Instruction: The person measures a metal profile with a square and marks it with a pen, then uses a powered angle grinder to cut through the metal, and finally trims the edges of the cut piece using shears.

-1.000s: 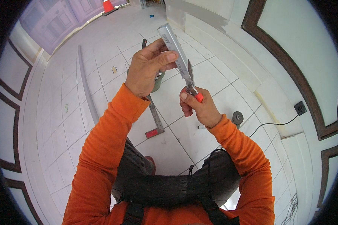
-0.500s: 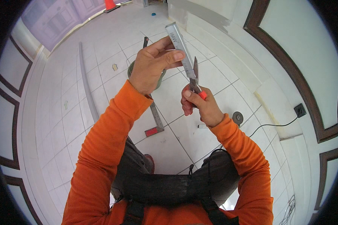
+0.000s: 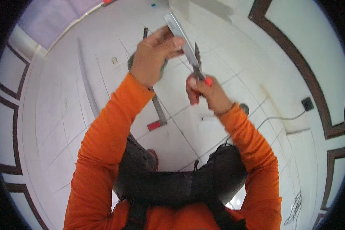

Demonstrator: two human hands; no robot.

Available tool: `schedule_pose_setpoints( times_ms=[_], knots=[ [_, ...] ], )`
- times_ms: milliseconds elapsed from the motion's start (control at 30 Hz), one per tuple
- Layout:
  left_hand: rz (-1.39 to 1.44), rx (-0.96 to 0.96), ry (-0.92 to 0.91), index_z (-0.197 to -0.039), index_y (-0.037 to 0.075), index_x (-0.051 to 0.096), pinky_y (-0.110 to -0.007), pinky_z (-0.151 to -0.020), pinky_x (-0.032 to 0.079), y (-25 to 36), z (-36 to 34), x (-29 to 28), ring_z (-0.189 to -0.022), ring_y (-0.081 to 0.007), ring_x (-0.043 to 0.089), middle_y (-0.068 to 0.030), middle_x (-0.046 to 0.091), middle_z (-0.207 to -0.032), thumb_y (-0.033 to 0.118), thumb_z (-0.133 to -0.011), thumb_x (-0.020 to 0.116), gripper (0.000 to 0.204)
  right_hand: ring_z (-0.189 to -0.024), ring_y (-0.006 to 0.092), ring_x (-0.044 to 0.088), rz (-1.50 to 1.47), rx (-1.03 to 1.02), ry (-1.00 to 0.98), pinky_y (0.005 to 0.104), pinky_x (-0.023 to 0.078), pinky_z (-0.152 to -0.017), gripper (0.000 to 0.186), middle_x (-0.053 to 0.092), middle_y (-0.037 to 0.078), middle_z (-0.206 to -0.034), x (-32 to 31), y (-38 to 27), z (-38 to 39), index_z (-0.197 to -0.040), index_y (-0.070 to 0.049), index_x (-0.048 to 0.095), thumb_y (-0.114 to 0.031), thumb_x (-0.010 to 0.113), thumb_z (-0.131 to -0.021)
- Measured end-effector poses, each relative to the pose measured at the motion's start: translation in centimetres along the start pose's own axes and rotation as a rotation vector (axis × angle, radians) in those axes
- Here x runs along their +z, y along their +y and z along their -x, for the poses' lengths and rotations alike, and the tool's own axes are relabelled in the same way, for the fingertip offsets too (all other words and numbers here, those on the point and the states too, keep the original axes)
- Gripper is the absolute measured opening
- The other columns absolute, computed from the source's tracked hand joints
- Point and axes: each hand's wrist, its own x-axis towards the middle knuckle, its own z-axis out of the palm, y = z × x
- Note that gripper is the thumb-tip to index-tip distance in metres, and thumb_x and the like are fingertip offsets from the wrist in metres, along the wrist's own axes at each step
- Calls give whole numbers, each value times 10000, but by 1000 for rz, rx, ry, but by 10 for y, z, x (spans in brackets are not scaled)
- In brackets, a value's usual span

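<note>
My left hand (image 3: 149,59) pinches a short silver metal profile (image 3: 179,32) between thumb and fingers, tilted with its far end up and to the left. In my right hand (image 3: 215,95) is a pair of tin snips (image 3: 197,57) with red handles. The snips' blades are parted at the near end of the profile, one blade along its right side. Whether the jaws touch the metal is blurred. Both hands are raised over the tiled floor. Below my left hand, a try square (image 3: 159,108) with a red-marked stock lies on the tiles.
A long grey strip (image 3: 87,80) runs along the floor at left. A round green object (image 3: 130,63) is partly hidden behind my left hand. By my right wrist lies a grey disc (image 3: 243,109). A cable (image 3: 280,117) leads to a black socket (image 3: 307,103); loose wire (image 3: 293,211) lies lower right.
The whole scene, floor things included, sits a little higher in the picture and is more blurred. Both hands keep their holds on the profile and the snips.
</note>
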Motion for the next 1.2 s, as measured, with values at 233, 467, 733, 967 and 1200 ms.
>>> schedule_pose_setpoints(
  times_ms=[233,467,733,967,1200],
  knots=[
    [108,34,-109,-1239,1,591,-353,-895,530,-23,-8,22,-946,-185,658,-58,668,-1099,251,-962,644,377,-520,138,571,11,80,77,263,439,-504,447,566,28,-600,-14,-1,13,-831,-33,605,-466,618,-942],
    [149,-66,-130,-1330,-7,542,-366,-1035,473,-82,-64,54,-1134,-204,612,-73,650,-1147,245,-959,650,461,-647,177,628,-84,242,259,290,474,-561,425,611,77,-738,-61,3,57,-928,-19,621,-440,668,-898],
    [-1360,-564,-493,-1079,108,725,-453,-881,529,-323,10,30,-1026,-336,683,-137,724,-1069,404,-802,709,406,-650,116,551,290,435,597,273,447,-606,297,575,14,-726,-87,2,104,-898,-49,623,-337,690,-864],
    [-1728,-285,-597,-1220,131,645,-449,-987,467,-374,116,55,-1146,-306,605,-97,662,-1191,334,-784,749,492,-674,129,544,360,326,678,274,448,-652,307,603,20,-755,-96,-8,134,-915,-42,635,-340,679,-857],
    [-1420,-230,-772,-1229,133,630,-458,-978,456,-380,114,146,-1155,-302,586,-97,654,-1199,315,-844,716,434,-712,125,546,272,208,721,265,439,-681,275,618,33,-774,-100,-10,158,-935,-33,643,-300,666,-874]
  ],
)
